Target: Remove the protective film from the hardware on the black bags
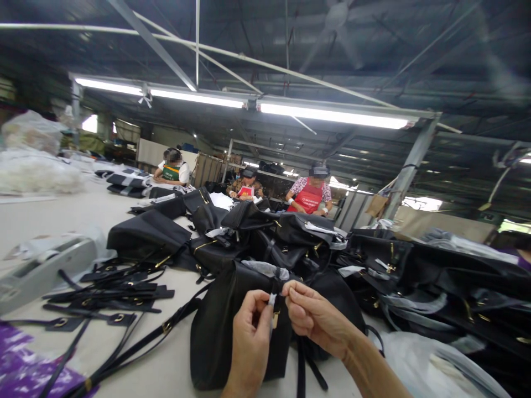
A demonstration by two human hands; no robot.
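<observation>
Carefully, my left hand (249,344) and right hand (317,316) pinch a black strap (276,287) atop a black bag (219,342), set upright on the desk (166,370) against the pile (265,237), which puts it within easy reach.

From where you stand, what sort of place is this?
Probably a handbag factory workshop: black bags heaped on a long table, loose buckled straps beside them, and workers in aprons along it.

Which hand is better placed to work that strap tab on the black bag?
Likely the right hand: its fingertips grip the strap tab; the left hand sits lower, by a white tag.
</observation>
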